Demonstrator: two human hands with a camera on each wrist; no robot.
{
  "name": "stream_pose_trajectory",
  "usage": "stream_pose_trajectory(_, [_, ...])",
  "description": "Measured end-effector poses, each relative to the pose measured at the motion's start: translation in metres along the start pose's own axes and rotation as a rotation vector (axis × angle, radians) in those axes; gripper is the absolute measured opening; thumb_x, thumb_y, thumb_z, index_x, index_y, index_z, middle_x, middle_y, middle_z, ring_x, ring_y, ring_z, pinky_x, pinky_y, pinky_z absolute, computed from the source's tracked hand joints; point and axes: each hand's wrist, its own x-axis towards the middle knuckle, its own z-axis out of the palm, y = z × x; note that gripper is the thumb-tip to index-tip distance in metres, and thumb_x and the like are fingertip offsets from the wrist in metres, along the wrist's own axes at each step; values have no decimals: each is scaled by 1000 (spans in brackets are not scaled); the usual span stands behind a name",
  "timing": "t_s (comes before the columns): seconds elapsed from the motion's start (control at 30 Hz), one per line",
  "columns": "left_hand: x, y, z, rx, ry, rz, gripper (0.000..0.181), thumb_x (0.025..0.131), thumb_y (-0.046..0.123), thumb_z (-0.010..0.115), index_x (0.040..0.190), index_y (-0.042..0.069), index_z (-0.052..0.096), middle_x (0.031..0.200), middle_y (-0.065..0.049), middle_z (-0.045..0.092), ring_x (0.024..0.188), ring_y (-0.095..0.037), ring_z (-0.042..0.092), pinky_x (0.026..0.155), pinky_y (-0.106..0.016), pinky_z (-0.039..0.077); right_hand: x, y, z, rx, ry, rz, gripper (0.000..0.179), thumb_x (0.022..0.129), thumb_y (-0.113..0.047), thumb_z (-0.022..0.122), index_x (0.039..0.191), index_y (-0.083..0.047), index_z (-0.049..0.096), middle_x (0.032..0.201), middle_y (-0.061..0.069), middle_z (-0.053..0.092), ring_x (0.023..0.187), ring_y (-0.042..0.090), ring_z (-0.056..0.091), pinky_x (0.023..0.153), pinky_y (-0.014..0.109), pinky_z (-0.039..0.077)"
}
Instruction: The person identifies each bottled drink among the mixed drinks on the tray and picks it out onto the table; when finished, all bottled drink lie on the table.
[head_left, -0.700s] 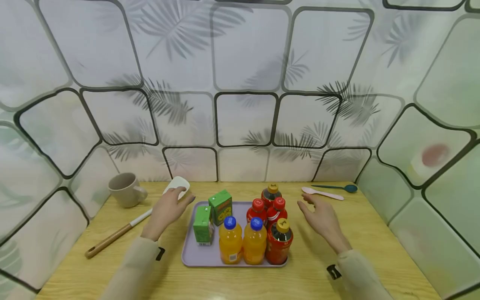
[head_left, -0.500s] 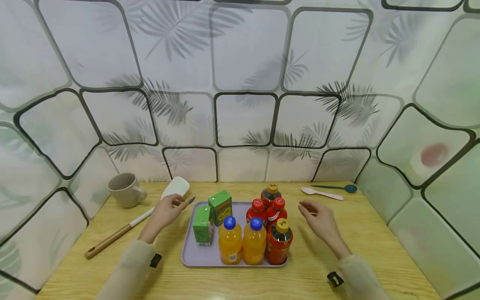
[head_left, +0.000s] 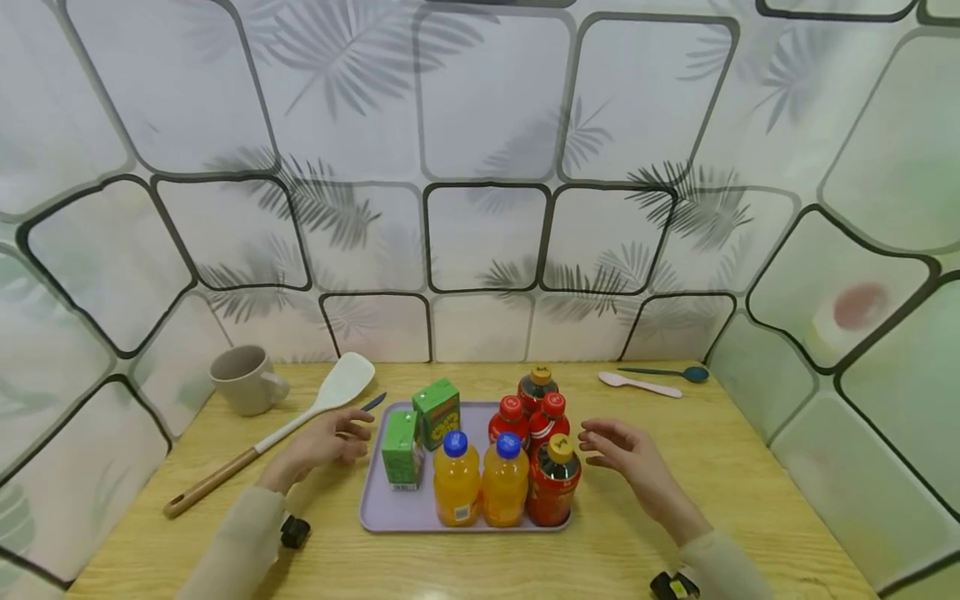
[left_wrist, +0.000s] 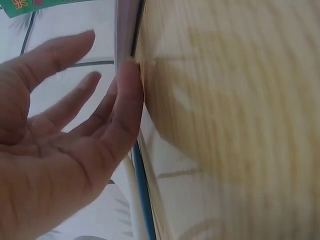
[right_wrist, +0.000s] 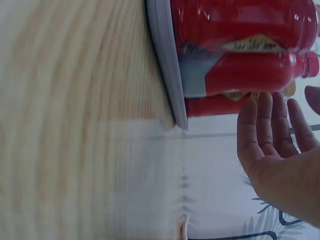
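Observation:
A lilac tray (head_left: pixel 417 512) carries two green drink cartons (head_left: pixel 402 450), two orange juice bottles (head_left: pixel 457 492) with blue caps, and several red-labelled bottles (head_left: pixel 553 492) with red or yellow caps. My left hand (head_left: pixel 326 446), fingers loosely bent and holding nothing, is low by the tray's left edge. In the left wrist view its fingertips (left_wrist: pixel 131 75) are close to the tray rim; contact cannot be told. My right hand (head_left: pixel 626 458) is just right of the bottles, fingers extended and nothing gripped. The right wrist view shows its fingers (right_wrist: pixel 265 120) beside the red bottles.
Left of the tray lie a white turner (head_left: pixel 341 387) with a wooden handle and a slim blue utensil (head_left: pixel 374 402), partly hidden. A grey mug (head_left: pixel 247 382) stands at back left. At back right are a pink spoon (head_left: pixel 641 384) and a dark blue spoon (head_left: pixel 693 374). Patterned walls enclose the table.
My left hand has come down off the turner's head toward the tray's left edge. My right hand has moved lower and closer to the bottles. The tray and its load look unmoved.

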Motion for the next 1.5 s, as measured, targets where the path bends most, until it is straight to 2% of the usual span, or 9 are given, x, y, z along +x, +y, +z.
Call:
stream_pose_trajectory(0.13, [-1,0,-2,-27,-75,-4,57,86,1,65,136,-12,42,124,-32,55,98,-23,63,77,-33,55,-6,-2,8,28,-72,-41,48,99,-21,57,135,9,48,115,-1,65,105,11,64,87,33,55])
stream_pose_trajectory(0.27, [-2,0,0,-33,-108,-22,55,85,0,66,135,-11,45,122,-28,58,96,-21,63,76,-31,55,-10,-5,17,22,-118,-50,44,99,-20,57,133,6,50,115,-6,65,107,10,62,89,31,54])
stream_pose_trajectory(0.4, [0,-1,2,7,-100,-19,51,83,1,69,130,-10,50,113,-22,60,91,-18,61,74,-29,54,-13,-12,24,-21,-119,-45,44,98,-21,58,134,3,52,118,-3,64,108,8,60,91,28,51])
stream_pose_trajectory(0.57, [8,4,3,55,-88,9,49,80,-1,70,125,-10,52,107,-20,61,88,-18,58,71,-27,53,-17,-17,29,-101,-108,-60,48,95,-21,64,136,-1,52,126,7,59,111,9,56,92,25,49])
stream_pose_trajectory(0.7, [13,7,3,54,-94,-9,50,79,-1,71,124,-10,52,106,-19,60,86,-17,58,70,-26,53,-18,-15,30,-134,-116,-89,53,88,-16,71,137,-5,52,127,12,56,110,12,55,91,25,49])
stream_pose_trajectory(0.9, [17,6,3,47,-107,-13,49,79,-2,68,124,-11,51,104,-19,60,82,-16,59,68,-26,53,-18,-13,36,-222,-66,-178,59,81,-15,79,134,-11,55,128,10,55,112,12,53,91,31,49])
stream_pose_trajectory(1.13, [15,8,4,60,-97,-32,48,78,-2,70,122,-9,53,101,-15,59,80,-17,58,66,-26,52,-23,-16,45,-379,-10,-221,67,72,-26,87,131,-18,57,123,5,53,117,26,52,90,43,52])
stream_pose_trajectory(1.33, [12,6,7,54,-91,-43,49,77,-2,72,122,-9,53,101,-14,58,80,-17,58,66,-27,53,-24,-17,49,-368,12,-276,60,71,-23,88,125,-16,61,116,7,54,113,27,54,90,44,54])
stream_pose_trajectory(1.5, [9,7,8,43,-106,-29,50,77,-3,72,123,-10,51,103,-17,58,81,-16,57,66,-27,52,-27,-17,51,-334,38,-244,56,69,-21,89,120,-19,64,113,4,54,111,23,55,92,48,53])
